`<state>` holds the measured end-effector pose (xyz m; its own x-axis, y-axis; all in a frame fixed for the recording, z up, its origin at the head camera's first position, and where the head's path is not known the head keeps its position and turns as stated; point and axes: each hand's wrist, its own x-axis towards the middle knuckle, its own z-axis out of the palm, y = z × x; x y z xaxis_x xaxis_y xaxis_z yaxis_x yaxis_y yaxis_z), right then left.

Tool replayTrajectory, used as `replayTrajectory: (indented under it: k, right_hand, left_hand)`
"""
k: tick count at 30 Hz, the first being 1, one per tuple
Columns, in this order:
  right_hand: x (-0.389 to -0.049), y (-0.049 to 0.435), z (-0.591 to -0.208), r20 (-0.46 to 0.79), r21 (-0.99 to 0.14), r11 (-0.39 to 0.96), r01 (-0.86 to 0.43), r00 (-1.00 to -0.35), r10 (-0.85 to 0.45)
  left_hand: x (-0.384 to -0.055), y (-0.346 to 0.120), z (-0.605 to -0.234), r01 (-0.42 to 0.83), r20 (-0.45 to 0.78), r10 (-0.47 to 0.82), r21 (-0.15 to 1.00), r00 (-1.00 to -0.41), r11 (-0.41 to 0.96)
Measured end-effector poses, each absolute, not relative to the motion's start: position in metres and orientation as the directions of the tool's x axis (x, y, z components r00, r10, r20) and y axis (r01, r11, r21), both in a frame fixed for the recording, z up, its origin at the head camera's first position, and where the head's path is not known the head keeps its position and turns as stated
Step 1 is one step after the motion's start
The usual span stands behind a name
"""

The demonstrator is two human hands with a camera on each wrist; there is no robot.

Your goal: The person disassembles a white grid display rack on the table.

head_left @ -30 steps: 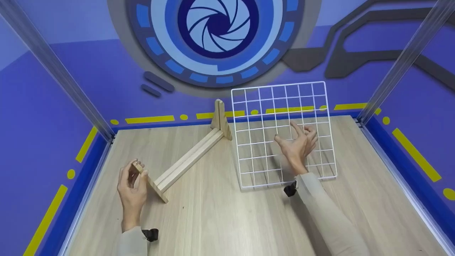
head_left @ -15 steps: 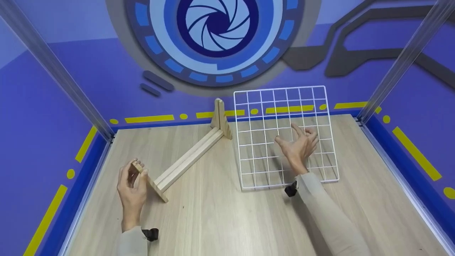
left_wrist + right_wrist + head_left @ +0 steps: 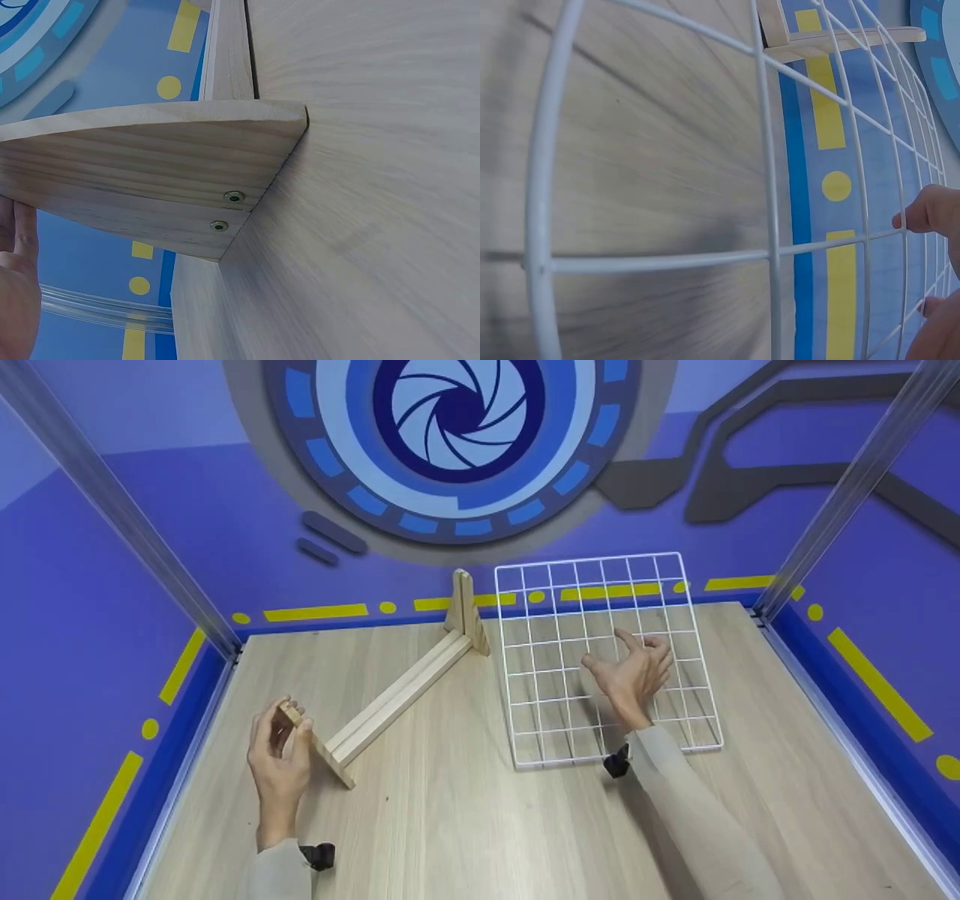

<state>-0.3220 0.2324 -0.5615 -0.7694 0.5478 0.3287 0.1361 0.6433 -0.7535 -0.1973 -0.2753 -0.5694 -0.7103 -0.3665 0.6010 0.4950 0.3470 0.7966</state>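
A pale wooden stand has a grooved crossbar (image 3: 401,697) joining two upright end pieces. My left hand (image 3: 279,765) pinches the top of the near end piece (image 3: 330,759) between thumb and fingers. In the left wrist view, two metal bolts show low on that end piece's outer face (image 3: 150,161). Farther back rises the other end piece (image 3: 466,619). My right hand (image 3: 634,679) grips a white wire grid panel (image 3: 561,641) around its middle, with the thumb tip against a wire in the right wrist view. The panel tilts, its lower edge close to the tabletop.
The stand and panel are on a light wood-grain tabletop (image 3: 450,832). A blue wall (image 3: 187,525) with yellow markings closes off the back and sides. Metal posts stand at the left (image 3: 124,502) and right (image 3: 847,487) corners.
The wire grid's top edge has come down and its lower edge has shifted slightly toward me and right. My right hand has moved slightly with it. My left hand and the stand have stayed put.
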Motion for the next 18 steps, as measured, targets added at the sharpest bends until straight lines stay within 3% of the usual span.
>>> replayTrajectory:
  k: [18]
  right_hand:
    - [-0.322, 0.232, -0.574, 0.229, -0.713, 0.662, 0.229, -0.817, 0.529]
  left_hand:
    - [-0.197, -0.277, -0.571, 0.504, 0.612, -0.359, 0.788, -0.704, 0.354]
